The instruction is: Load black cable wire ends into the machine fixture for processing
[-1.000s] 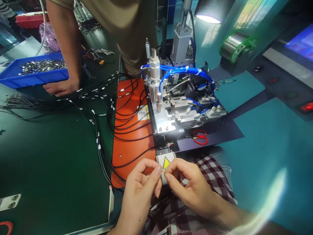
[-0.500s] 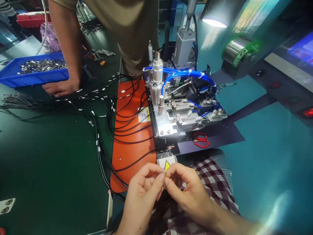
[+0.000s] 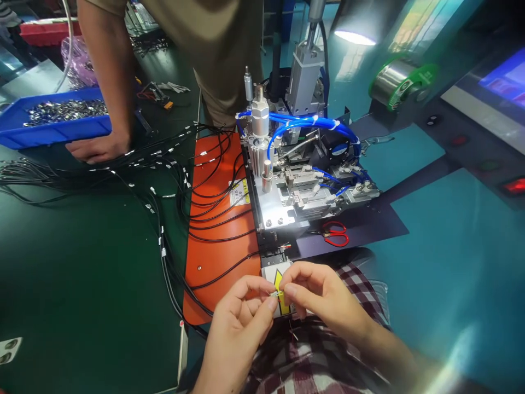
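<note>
1. In the head view, our left hand (image 3: 246, 323) pinches thin, pale wires (image 3: 275, 294) between thumb and index; our right hand (image 3: 332, 301) bunches its fingertips beside them, grip unclear.
2. Just past our fingers: white plate (image 3: 268, 272), yellow triangle sign (image 3: 278, 280). Farther: smooth orange panel (image 3: 221, 257), glossy black cables (image 3: 223, 239), label (image 3: 239, 192) too small to read, metal machine (image 3: 314, 202).
3. Left of our fingers: dark green tabletop (image 3: 90, 262); right: teal floor (image 3: 447, 262).
</note>
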`<act>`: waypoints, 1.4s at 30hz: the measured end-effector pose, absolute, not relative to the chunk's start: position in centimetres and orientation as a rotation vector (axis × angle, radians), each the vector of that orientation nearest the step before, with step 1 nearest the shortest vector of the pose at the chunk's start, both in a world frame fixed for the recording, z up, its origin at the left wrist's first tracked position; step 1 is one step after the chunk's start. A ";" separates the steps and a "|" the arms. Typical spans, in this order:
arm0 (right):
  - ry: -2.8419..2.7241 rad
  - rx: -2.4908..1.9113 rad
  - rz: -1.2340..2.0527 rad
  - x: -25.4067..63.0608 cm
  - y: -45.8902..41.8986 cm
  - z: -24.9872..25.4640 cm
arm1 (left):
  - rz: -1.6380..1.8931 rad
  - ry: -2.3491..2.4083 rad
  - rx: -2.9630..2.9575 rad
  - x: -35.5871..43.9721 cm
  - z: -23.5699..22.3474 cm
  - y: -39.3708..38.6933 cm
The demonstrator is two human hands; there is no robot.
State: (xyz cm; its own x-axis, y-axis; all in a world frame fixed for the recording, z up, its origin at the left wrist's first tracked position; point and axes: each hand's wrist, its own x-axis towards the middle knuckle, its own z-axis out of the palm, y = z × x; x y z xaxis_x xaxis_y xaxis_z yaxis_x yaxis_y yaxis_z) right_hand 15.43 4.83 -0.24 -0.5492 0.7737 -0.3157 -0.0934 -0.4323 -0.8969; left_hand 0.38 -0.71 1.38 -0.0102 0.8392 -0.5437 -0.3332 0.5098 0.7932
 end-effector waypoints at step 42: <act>-2.080 -0.372 1.969 17.2 8.1 -0.2 | 0.518 1.030 0.639 -1.3 1.0 -0.2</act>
State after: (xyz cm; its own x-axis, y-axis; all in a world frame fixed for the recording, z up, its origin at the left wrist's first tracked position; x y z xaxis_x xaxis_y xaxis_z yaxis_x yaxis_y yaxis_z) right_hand 17.21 8.07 -0.19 -0.9353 0.3538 0.0079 0.0115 0.0528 -0.9985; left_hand -1.32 -0.24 1.03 0.4261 0.6649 -0.6135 -0.0965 0.7076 0.7000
